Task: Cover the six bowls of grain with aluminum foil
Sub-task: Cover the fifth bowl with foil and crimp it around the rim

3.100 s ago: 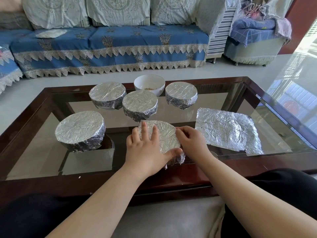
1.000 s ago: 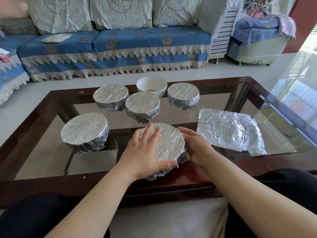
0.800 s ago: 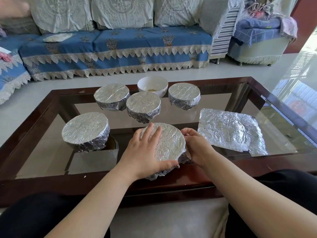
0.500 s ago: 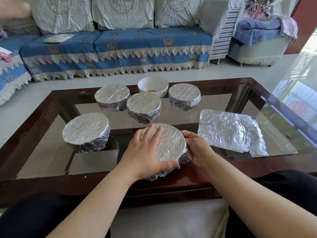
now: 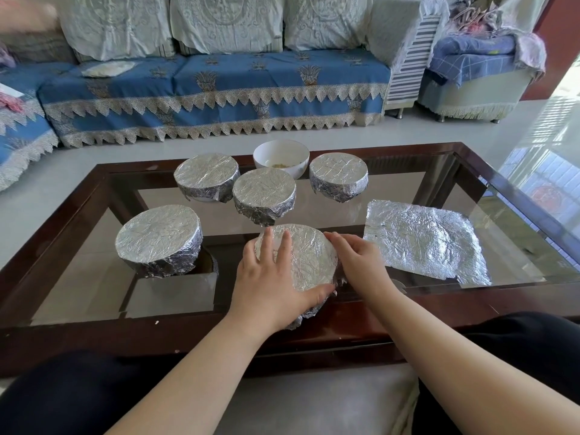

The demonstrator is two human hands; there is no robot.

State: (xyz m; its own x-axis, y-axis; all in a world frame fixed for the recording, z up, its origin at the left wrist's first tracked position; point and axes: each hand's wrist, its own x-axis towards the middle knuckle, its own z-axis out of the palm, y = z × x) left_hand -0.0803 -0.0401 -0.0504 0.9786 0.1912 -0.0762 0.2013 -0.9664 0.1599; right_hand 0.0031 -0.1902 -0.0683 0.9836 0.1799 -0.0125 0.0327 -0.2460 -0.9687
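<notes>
The nearest foil-covered bowl [image 5: 309,255] stands at the table's front edge. My left hand [image 5: 270,284] lies flat on its foil top, fingers straight and spread, thumb along the near rim. My right hand [image 5: 361,262] cups the bowl's right side, fingers curled against the foil there. Several other bowls are wrapped: a large one [image 5: 158,238] at left, and three behind [image 5: 205,177], [image 5: 263,194], [image 5: 338,174]. A white bowl [image 5: 281,157] with a little grain stands uncovered at the back. A loose foil sheet [image 5: 423,243] lies flat to the right.
The glass-topped table [image 5: 470,158] has a dark wooden frame. Behind it stand a blue-covered sofa [image 5: 219,86] and an armchair [image 5: 477,70]. My legs in dark trousers sit below the table's near edge.
Over three seconds my right hand went from the bowl's top edge down to its right side, and foil now hangs below the near rim. In the last second hardly anything moved.
</notes>
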